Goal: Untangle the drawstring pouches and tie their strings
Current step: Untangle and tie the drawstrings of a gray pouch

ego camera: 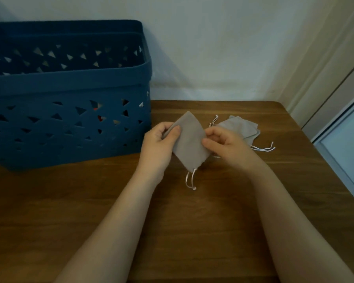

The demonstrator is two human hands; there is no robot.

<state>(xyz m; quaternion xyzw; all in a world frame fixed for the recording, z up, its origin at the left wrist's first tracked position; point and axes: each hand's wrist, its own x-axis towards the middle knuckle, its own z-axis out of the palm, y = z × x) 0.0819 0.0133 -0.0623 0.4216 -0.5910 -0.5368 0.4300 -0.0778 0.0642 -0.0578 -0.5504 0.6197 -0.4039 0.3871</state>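
A grey drawstring pouch (189, 142) is held above the wooden table (192, 221), tilted like a diamond. My left hand (158, 142) pinches its left edge, thumb on top. My right hand (226, 144) pinches its right edge with thumb and fingers. The pouch's white strings (190, 179) hang loose from its lower corner. Behind my right hand lies a small pile of more grey pouches (242, 128), partly hidden by that hand, with white string ends (263, 148) sticking out to the right and further string ends (214, 121) at the pile's upper left.
A large dark blue plastic basket (70, 94) with triangular holes stands at the left against the wall; something red shows through its holes. The table's right edge (335, 180) runs beside a window frame.
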